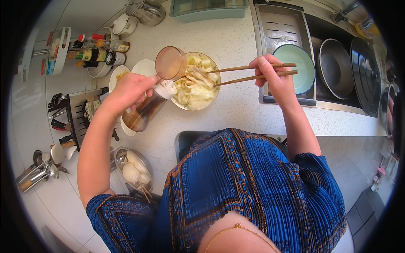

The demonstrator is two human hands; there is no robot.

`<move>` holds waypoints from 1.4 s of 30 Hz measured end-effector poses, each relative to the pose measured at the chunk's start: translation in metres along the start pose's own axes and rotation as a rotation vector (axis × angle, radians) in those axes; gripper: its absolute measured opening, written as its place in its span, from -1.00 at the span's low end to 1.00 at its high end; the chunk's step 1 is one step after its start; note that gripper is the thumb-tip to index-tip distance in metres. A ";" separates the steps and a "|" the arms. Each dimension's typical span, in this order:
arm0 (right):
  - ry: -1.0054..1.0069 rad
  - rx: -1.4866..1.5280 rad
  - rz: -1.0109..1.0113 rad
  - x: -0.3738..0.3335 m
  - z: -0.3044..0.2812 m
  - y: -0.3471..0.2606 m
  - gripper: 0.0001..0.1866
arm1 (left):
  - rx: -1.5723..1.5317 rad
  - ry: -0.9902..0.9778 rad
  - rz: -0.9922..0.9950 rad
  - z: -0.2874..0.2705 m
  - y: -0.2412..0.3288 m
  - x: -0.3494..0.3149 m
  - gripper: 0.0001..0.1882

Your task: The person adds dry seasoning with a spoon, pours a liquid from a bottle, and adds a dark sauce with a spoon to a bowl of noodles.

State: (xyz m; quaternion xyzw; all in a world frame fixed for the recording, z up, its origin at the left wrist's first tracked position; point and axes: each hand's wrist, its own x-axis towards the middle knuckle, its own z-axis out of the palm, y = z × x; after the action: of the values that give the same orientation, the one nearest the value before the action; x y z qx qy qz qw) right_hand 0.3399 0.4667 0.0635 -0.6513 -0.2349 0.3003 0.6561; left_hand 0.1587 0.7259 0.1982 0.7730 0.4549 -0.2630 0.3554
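Note:
My left hand [133, 92] is closed on a clear sauce bottle [143, 113] of dark brown liquid, tilted rightward. Its white spout [165, 89] faces the bowl. A pinkish see-through lid [171, 63] stands up beside the spout, over the bowl's left rim. My fingers partly hide the bottle's handle side. My right hand [276, 78] grips a pair of wooden chopsticks [244, 79]. Their tips touch wide pale noodles [196, 90] in a white bowl [193, 108]. Brownish streaks colour some noodles near the tips.
Right of the bowl, a pale green enamel pot [293, 69] sits on the stove, with a dark pan [336, 67] beyond. Seasoning bottles [95, 55] and a knife rack [78, 118] line the left wall. A metal bowl [148, 164] holds pale rounded pieces. A green box [202, 15] stands behind.

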 end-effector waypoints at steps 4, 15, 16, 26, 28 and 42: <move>0.035 0.034 0.004 0.001 0.001 -0.001 -0.69 | 0.011 -0.020 -0.024 0.004 0.004 -0.002 -0.54; 0.033 0.039 0.016 0.002 0.002 -0.001 -0.70 | 0.053 -0.065 -0.020 0.017 0.015 -0.009 -0.55; 0.033 0.039 0.018 0.002 0.002 -0.001 -0.69 | 0.037 -0.062 -0.022 0.017 0.015 -0.009 -0.55; 0.034 0.036 0.003 0.003 0.002 0.002 -0.68 | 0.021 -0.041 -0.047 0.008 0.003 -0.007 -0.56; 0.004 0.007 -0.001 0.003 0.002 0.002 -0.65 | 0.034 -0.040 -0.040 0.008 0.002 -0.006 -0.55; 0.032 0.045 0.021 0.006 0.003 0.002 -0.69 | 0.004 -0.039 0.001 -0.002 0.000 -0.001 -0.55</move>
State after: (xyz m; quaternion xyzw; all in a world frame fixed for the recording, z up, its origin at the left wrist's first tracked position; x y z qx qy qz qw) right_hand 0.3417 0.4726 0.0612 -0.6438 -0.2105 0.3018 0.6709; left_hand 0.1588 0.7274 0.2003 0.7686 0.4470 -0.2788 0.3630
